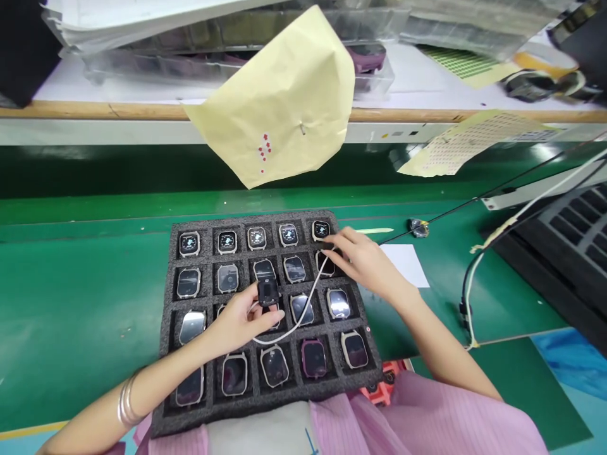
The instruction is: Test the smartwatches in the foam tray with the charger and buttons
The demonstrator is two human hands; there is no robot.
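A dark grey foam tray (164, 335) holds smartwatches in rows of square compartments. My left hand (244, 319) is closed over the tray's middle, gripping a small black square block (268, 292) with tiny dots along its lower edge. A white cable (303, 309) loops from beneath that hand up to my right hand (355, 259). The right thumb and forefinger pinch the cable near its upper end; a dark bit between them is unclear. Just beyond these fingertips sits the top-right watch (321, 229), its screen lit. Other top-row watches, such as this one (257, 237), are lit too.
A shelf (142, 110) with clear plastic trays runs along the back, a yellow paper sheet (284, 107) hanging from it. White paper (405, 265) lies right of the foam tray on the green table (85, 284). Cables and a black rack (569, 240) stand farther right.
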